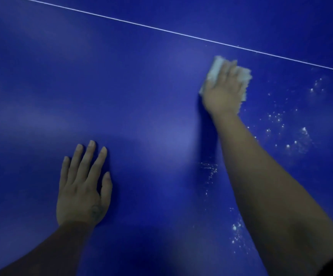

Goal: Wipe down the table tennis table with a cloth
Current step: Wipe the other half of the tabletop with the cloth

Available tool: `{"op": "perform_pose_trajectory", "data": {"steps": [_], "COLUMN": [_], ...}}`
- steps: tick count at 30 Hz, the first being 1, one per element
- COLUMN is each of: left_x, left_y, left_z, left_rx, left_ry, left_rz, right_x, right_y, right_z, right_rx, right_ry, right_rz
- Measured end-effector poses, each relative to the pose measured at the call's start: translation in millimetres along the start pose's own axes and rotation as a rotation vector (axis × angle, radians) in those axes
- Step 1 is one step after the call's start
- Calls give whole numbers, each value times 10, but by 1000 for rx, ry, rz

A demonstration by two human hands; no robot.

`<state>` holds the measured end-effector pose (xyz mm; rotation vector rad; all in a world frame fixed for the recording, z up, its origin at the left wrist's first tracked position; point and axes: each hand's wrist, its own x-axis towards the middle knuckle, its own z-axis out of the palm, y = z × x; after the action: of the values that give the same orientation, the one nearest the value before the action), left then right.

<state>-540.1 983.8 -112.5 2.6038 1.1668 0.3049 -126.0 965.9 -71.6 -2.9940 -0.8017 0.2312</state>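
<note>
Blue table (141, 86): left hand (82, 188) flat, fingers spread; right hand (224, 90), arm outstretched, presses white cloth (215, 69).

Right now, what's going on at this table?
A person is wiping the blue table tennis table with a white cloth. The right hand presses the cloth flat on the surface, just short of the white line. The left hand rests flat on the table with fingers spread, holding nothing. White specks lie scattered on the surface right of the cloth and along the right forearm, not yet wiped.
</note>
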Motion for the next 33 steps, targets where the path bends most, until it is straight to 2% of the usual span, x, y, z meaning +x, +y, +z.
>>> {"op": "perform_pose_trajectory", "data": {"steps": [2, 4, 5, 9, 11, 13, 16, 18, 19, 21, 23, 25, 26, 30, 32, 33], "left_x": [-2, -4, -1, 12, 1, 2, 0, -2, -1, -2, 0, 2, 3, 5, 5, 6], "left_y": [-4, -12, -20, -21, -7, -7, -18, -30, -34, -29, -22, -13, -5, 10, 13, 13], "left_z": [4, 14, 14, 8, 3, 2, 20, 26, 24, 16, 2, -13, -16, -24, -26, -31], "left_rx": [5, 9, 8, 1, -2, -6, 4, 2, 2, 1, 2, 2, 2, 0, 3, 6], "left_ry": [-8, -7, -6, -2, -2, 6, 13, 10, 10, 10, 6, 4, 8, 27, 26, 26], "left_rz": [-1, -1, 3, 8, 6, 10, 16, 18, 18, 16, 13, 11, 12, 15, 19, 20], "right_x": [-390, -542, -527, -343, -430, -730, -1277, -1336, -1278, -1119, -1029, -1096, -1191, -1870, -1991, -1956], "right_y": [-80, 122, 286, 685, 491, 156, -47, 225, 428, 795, 887, 655, 499, 88, 246, 390], "right_z": [107, 152, 146, 54, 71, 146, 276, 286, 256, 169, 128, 162, 204, 423, 434, 423], "right_rx": [0, 23, 10, 26, 43, -8, 23, 23, -14, -48, 21, 36, 7, 6, 23, 6], "right_ry": [4, -2, 16, 32, 37, 31, 6, 39, 67, 62, 49, 59, 59, 46, 29, 37], "right_rz": [-222, -302, -258, 140, 186, 10, -405, -475, -408, -146, 94, 129, 58, -453, -573, -558]}}
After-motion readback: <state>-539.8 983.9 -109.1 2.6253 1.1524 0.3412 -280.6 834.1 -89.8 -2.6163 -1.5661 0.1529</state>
